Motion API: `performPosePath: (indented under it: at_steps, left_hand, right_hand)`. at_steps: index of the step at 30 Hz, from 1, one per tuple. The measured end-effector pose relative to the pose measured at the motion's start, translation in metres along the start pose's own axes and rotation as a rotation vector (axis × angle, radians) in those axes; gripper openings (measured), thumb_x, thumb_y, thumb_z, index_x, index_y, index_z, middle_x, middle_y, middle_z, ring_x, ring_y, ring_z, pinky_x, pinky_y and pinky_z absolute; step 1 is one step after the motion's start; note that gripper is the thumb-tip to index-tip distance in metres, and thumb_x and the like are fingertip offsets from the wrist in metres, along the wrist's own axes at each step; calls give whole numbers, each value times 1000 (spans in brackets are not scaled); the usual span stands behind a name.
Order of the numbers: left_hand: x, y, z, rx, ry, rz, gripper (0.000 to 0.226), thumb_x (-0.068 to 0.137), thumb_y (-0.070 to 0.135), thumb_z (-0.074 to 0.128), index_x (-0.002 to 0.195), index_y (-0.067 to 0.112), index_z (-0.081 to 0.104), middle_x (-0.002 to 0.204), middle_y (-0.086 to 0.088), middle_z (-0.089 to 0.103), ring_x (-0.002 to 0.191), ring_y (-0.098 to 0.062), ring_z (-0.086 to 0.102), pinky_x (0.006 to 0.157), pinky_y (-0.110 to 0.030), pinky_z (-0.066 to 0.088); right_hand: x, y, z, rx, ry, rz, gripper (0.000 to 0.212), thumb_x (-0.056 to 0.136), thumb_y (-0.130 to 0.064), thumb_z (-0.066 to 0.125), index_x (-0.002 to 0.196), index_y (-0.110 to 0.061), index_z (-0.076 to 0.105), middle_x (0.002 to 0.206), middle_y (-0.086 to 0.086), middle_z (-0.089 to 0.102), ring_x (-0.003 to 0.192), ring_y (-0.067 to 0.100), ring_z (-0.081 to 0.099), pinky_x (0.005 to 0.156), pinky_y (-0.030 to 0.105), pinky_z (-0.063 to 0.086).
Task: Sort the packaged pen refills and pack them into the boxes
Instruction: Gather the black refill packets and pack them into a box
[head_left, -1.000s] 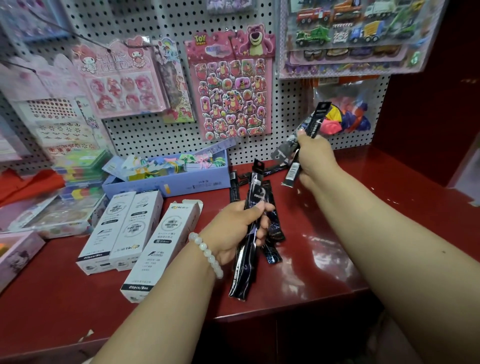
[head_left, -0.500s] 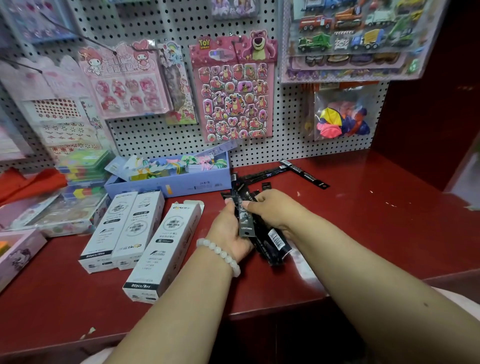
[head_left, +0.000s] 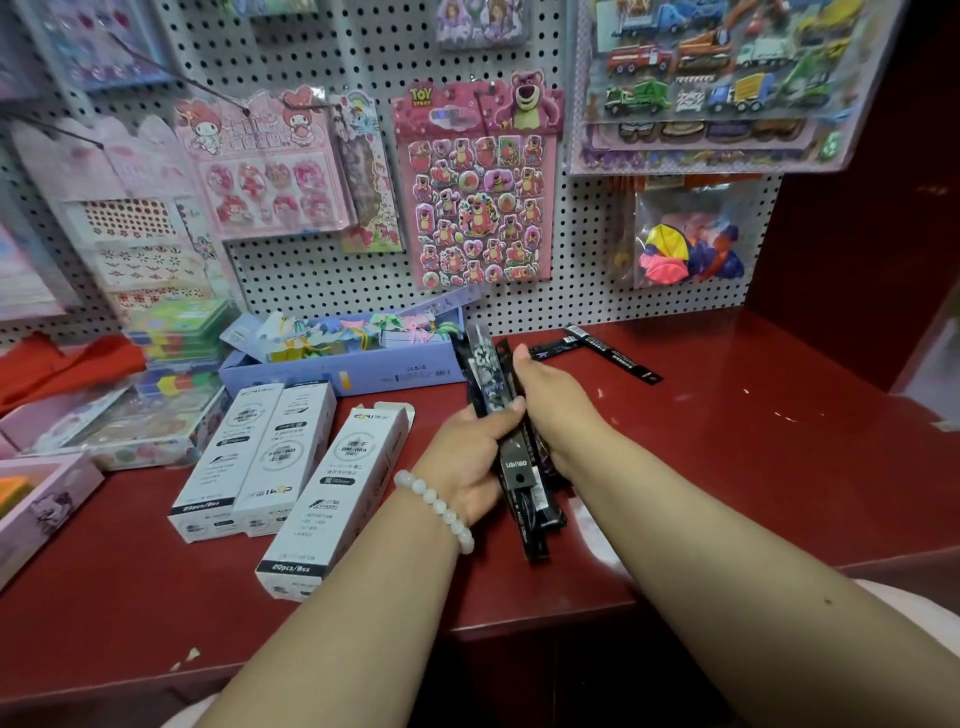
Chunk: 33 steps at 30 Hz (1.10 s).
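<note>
A bundle of black packaged pen refills (head_left: 519, 467) stands tilted on the red counter, squeezed between both hands. My left hand (head_left: 470, 457) grips it from the left, thumb over the front. My right hand (head_left: 550, 410) presses on its right side, fingers behind the packs. Two loose black refill packs (head_left: 613, 353) lie on the counter behind my right hand. To the left lie three long white refill boxes: one with an open end flap (head_left: 337, 493) nearest the hands, and a pair side by side (head_left: 254, 457).
A blue box of colourful cards (head_left: 343, 364) sits at the back against the pegboard. Sticker sheets and toy packs hang above. Pink and clear boxes (head_left: 104, 431) crowd the left. The counter's front edge (head_left: 545, 618) steps back below my arms.
My right hand came down from near the pegboard with a refill pack and joined the left hand. The bundle now stands more upright, gripped by both hands.
</note>
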<state>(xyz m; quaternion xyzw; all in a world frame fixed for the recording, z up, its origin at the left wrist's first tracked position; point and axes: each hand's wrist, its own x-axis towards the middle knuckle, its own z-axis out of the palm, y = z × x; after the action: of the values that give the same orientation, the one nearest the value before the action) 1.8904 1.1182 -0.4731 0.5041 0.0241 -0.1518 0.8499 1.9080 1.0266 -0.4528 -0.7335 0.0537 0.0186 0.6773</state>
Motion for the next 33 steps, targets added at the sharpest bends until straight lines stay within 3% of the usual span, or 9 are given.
performPosePath:
  at_steps: [5, 8, 10, 13, 15, 19, 21, 27, 33]
  left_hand:
    - [-3, 27, 2, 450, 69, 454, 24, 88, 6, 61, 109, 19, 61, 102, -6, 71, 97, -21, 68, 85, -40, 55]
    - [-3, 25, -3, 752, 87, 652, 36, 84, 7, 62, 115, 25, 57, 105, 7, 68, 97, -2, 64, 84, -26, 53]
    - [-4, 15, -7, 802, 49, 689, 42, 81, -2, 60, 108, 31, 58, 102, 10, 67, 98, 4, 62, 85, -22, 51]
    - [-5, 0, -13, 787, 24, 639, 54, 75, -4, 61, 100, 43, 53, 101, 19, 64, 96, 10, 60, 82, -14, 48]
    - [-4, -7, -18, 783, 31, 558, 48, 69, 2, 62, 99, 38, 54, 98, 11, 67, 92, 4, 63, 79, -21, 51]
    - [1, -17, -21, 887, 141, 469, 30, 67, 13, 65, 93, 27, 56, 85, 3, 68, 82, -12, 66, 70, -29, 52]
    - [3, -20, -20, 967, 208, 450, 13, 73, 12, 63, 84, 17, 57, 72, 4, 63, 68, -10, 61, 58, -15, 43]
    - [2, -21, -10, 1132, 298, 474, 4, 83, 17, 54, 80, 19, 52, 64, 9, 54, 61, -9, 50, 44, -15, 26]
    - [-6, -24, -12, 820, 221, 366, 7, 82, 15, 63, 84, 10, 58, 71, -6, 67, 60, -18, 61, 54, -26, 42]
  right_hand:
    - [1, -16, 1, 302, -151, -196, 44, 87, -46, 55, 117, -14, 60, 114, 9, 68, 101, 21, 65, 90, 33, 49]
    - [0, -15, 5, 237, -195, -321, 46, 75, -34, 68, 115, -16, 55, 107, 4, 66, 101, 18, 63, 94, 34, 48]
    - [-2, -11, 9, 107, -177, -364, 57, 60, -41, 76, 110, -27, 52, 106, -2, 64, 101, 14, 61, 91, 33, 48]
    - [-4, -4, 12, -24, -111, -386, 76, 52, -42, 80, 119, -28, 47, 109, -7, 59, 101, 10, 59, 88, 28, 47]
    - [-4, 0, 11, -31, -100, -373, 75, 52, -35, 81, 119, -30, 47, 113, -4, 61, 105, 13, 60, 91, 33, 50]
    - [-6, -1, 10, 102, -178, -353, 46, 72, -9, 77, 101, -31, 50, 100, 1, 67, 94, 17, 66, 86, 38, 51]
    - [-6, -3, 11, 176, -193, -332, 32, 83, -2, 66, 101, -25, 54, 89, 3, 68, 89, 22, 66, 82, 38, 49]
    - [-3, -4, 11, -14, -57, -339, 10, 84, -17, 69, 80, -18, 59, 77, 2, 62, 77, 17, 59, 76, 33, 49]
    - [4, -9, -1, -326, 3, -371, 44, 76, -44, 73, 67, -12, 45, 66, 3, 46, 64, 17, 46, 62, 31, 36]
